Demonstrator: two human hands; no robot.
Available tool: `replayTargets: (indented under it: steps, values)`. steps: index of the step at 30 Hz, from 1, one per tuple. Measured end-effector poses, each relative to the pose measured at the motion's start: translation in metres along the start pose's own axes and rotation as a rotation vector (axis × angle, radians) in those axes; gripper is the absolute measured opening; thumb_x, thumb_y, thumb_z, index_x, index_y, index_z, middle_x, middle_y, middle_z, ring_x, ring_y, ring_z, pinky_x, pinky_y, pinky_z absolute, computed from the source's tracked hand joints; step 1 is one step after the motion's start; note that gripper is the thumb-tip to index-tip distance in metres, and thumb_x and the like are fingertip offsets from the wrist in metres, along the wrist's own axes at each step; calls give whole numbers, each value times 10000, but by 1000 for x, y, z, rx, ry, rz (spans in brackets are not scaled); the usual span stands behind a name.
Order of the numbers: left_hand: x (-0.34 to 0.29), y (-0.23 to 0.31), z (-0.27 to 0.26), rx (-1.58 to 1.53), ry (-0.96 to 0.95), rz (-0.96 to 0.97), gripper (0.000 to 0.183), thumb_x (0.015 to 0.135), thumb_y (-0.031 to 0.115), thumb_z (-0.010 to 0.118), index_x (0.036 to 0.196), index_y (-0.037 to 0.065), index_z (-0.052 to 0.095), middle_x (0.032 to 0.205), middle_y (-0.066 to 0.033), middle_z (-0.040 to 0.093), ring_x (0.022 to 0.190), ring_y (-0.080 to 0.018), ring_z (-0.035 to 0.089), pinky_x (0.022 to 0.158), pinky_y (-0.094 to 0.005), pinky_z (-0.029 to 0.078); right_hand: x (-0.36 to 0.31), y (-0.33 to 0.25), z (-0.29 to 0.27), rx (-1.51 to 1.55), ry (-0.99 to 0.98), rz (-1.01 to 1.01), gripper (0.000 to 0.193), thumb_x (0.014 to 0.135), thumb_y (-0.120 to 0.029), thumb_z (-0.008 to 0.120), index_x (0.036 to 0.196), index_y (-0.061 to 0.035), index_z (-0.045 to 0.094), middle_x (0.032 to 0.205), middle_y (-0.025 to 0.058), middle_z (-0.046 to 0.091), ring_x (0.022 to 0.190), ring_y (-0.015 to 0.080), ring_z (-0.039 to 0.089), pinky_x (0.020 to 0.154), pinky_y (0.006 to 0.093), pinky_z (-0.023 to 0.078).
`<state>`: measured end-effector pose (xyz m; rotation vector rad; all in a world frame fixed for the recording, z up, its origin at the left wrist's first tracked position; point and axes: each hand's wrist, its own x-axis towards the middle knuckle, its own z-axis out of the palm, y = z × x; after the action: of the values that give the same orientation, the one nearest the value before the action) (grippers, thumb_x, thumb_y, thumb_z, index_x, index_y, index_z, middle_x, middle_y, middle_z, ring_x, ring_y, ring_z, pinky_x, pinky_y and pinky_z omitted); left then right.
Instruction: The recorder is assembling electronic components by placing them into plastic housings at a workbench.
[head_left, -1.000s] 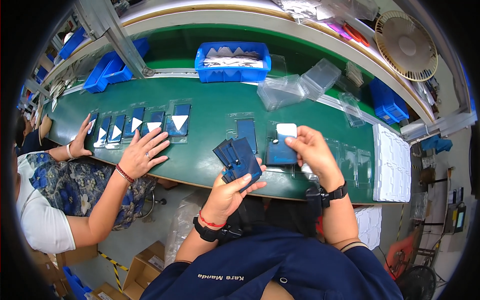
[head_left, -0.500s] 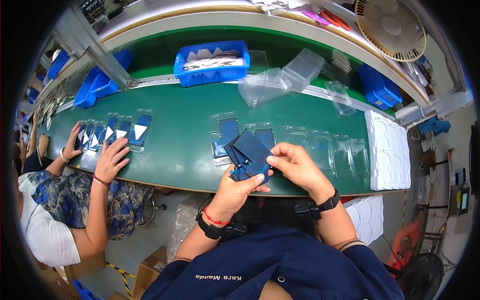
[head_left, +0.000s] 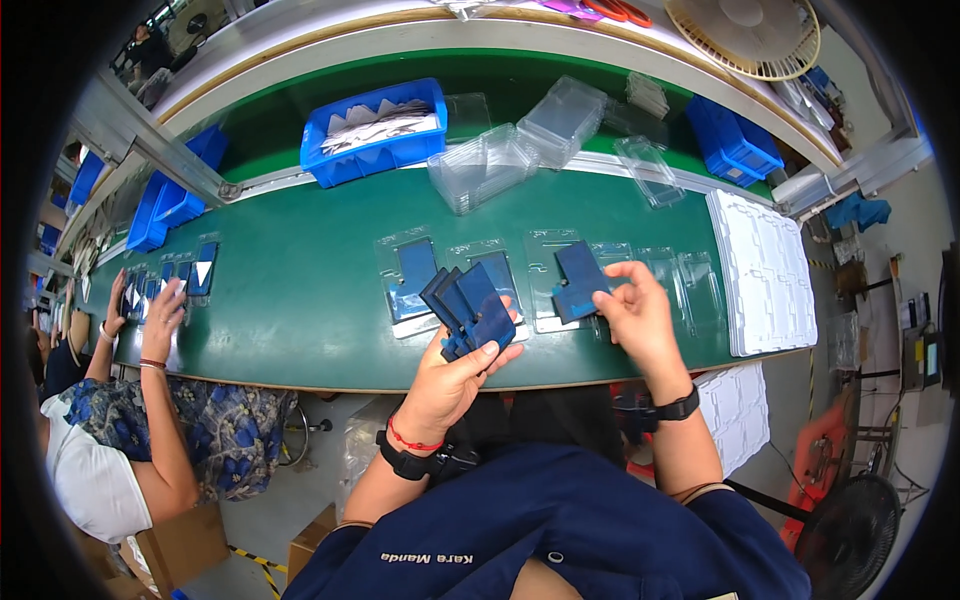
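Note:
My left hand (head_left: 450, 385) grips a fanned stack of dark blue flat panels (head_left: 480, 300), thumb on top and fingers beneath. A single dark blue panel (head_left: 580, 272), stepped in outline, is pinched by its right edge in my right hand (head_left: 640, 318). That panel lies over a clear plastic blister tray (head_left: 541, 250); whether it touches the tray I cannot tell. Left of it, another clear tray holding a blue panel (head_left: 417, 268) shows beyond the stack, with a second filled tray partly hidden by my left hand's panels. More clear trays (head_left: 660, 290) stand in a row to the right.
At the back are a blue bin (head_left: 372, 150) of white pieces and stacked clear trays (head_left: 485, 168). White moulded trays (head_left: 760, 270) lie at the green table's (head_left: 290, 270) right end. A co-worker's hand (head_left: 162, 320) is at the left, near several filled trays.
My right hand has drawn one panel off the stack and moved right with it, over a clear tray. My left hand keeps the others. The view has shifted right.

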<state>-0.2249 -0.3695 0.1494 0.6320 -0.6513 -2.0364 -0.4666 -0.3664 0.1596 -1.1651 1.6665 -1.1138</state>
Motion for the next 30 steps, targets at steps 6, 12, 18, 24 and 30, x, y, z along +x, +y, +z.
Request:
replayTargets:
  steps: [6,12,18,24,30]
  values:
    - [5,-7,-3,16,3,-12,459,895,-27,509,1327,14,360,1305,-118,469,1186,-238,496,979,-432,463,-7,-14,18,-574,-1,-188,291,739,-173,729,957,-38,592,540,94,574,521,260,600,522,351,460]
    - [11,-8,15,47,63,-32,423,886,-31,519,1289,11,400,1207,-131,534,1090,-267,567,909,-431,518,-15,-14,29,-755,108,-370,353,741,-293,722,1001,-77,622,836,104,640,710,284,635,574,383,493]
    - [16,-10,15,29,80,-43,478,884,-48,513,1330,22,359,1219,-124,521,1091,-253,568,881,-412,540,-11,-11,33,-878,171,-423,290,771,-277,702,961,-69,632,781,102,623,668,286,614,564,383,486]
    - [20,-17,24,93,-9,-93,509,878,-67,516,1347,26,343,1242,-127,506,1090,-260,571,862,-404,552,-16,-3,20,-55,-197,-106,158,866,-177,642,926,-37,600,677,-6,575,566,66,523,484,234,401]
    - [22,-19,28,-95,-59,-150,468,893,-31,512,1337,31,377,1360,-147,423,1270,-284,414,1023,-481,413,7,2,-44,19,57,16,103,853,-123,644,871,-44,581,653,-21,579,491,18,460,390,179,308]
